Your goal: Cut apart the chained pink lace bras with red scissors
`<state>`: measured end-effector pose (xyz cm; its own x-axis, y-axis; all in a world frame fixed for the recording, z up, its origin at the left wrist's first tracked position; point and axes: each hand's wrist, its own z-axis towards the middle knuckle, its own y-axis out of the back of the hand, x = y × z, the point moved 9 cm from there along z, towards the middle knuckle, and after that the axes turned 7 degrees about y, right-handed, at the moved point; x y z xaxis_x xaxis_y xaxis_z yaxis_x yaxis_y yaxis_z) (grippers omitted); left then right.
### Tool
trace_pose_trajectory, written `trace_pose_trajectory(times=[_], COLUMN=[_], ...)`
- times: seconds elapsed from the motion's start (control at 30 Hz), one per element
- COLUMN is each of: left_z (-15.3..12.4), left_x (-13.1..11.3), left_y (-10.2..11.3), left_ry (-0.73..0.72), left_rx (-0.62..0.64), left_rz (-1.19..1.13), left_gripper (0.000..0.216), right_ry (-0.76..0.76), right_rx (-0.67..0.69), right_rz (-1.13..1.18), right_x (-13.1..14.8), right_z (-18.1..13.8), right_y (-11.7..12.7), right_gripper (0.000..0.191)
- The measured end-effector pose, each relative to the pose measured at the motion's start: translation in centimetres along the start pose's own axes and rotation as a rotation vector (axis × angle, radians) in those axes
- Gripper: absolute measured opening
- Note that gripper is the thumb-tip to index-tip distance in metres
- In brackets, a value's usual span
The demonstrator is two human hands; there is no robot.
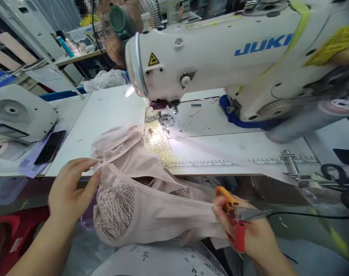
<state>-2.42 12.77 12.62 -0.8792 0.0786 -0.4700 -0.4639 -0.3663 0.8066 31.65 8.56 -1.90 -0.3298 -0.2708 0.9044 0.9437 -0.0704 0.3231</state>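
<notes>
A pale pink bra (154,209) with a lace-patterned cup hangs over the table's front edge, its upper part lying on the tabletop. My left hand (71,189) pinches the strap near the lace cup between thumb and fingers. At the other end, my right hand (257,237) has the bra's band edge between thumb and finger. Small scissors (240,230) with orange and red handles sit in that same hand, blades pointing right. Behind the bra stands a white sewing machine (214,57), its lamp lighting the needle area. A pale strip of tape runs rightward from the presser foot.
A phone (50,147) lies on paper at the left, beside another white machine (19,109). A grey thread cone (309,120) lies at the right, near black-handled scissors (344,184). A fan (125,23) stands behind. A red stool (16,237) is at lower left.
</notes>
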Motion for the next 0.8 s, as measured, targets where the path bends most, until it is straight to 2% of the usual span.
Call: trace_pose_trajectory(times=[0.03,0.1,0.17,0.2,0.27,0.37,0.43,0.63,0.8], left_z=[-0.1,-1.2,-3.1,-3.9,-5.1,-6.0,-6.0,-4.6,-3.7], left_x=[-2.9,-8.6,-13.3,-15.1,-17.4,-18.5,-18.3,-17.0,-15.8], left_y=[-0.9,-4.2,-7.7,-9.3,-12.4,-15.8,-16.9,-17.6,-17.0], left_ry=[-0.153,-0.439,-0.667,-0.746,-0.812,-0.770,-0.699,-0.392,-0.178], left_rx=[0.078,0.378,0.607,0.673,0.749,0.876,0.943,1.101,1.107], left_rz=[0.022,-0.092,-0.143,-0.130,-0.079,-0.074,-0.115,-0.311,-0.534], left_gripper=[0.019,0.020,0.023,0.023,0.020,0.023,0.026,0.018,0.014], right_ry=[0.022,0.079,0.112,0.125,0.127,0.126,0.122,0.102,0.212], right_rx=[0.017,0.079,0.137,0.148,0.136,0.095,0.088,0.102,0.157], right_rz=[-0.017,-0.023,0.024,0.023,0.007,0.007,0.028,0.081,-0.218], right_x=[0.6,2.1,3.2,3.6,3.8,3.6,3.3,2.7,2.7], right_z=[0.4,1.2,1.7,1.9,2.1,2.0,2.0,2.5,2.7], right_y=[-0.1,-0.6,-1.0,-1.0,-0.8,-0.3,-0.1,1.0,2.3], right_gripper=[0.006,0.006,0.008,0.008,0.008,0.009,0.010,0.029,0.040])
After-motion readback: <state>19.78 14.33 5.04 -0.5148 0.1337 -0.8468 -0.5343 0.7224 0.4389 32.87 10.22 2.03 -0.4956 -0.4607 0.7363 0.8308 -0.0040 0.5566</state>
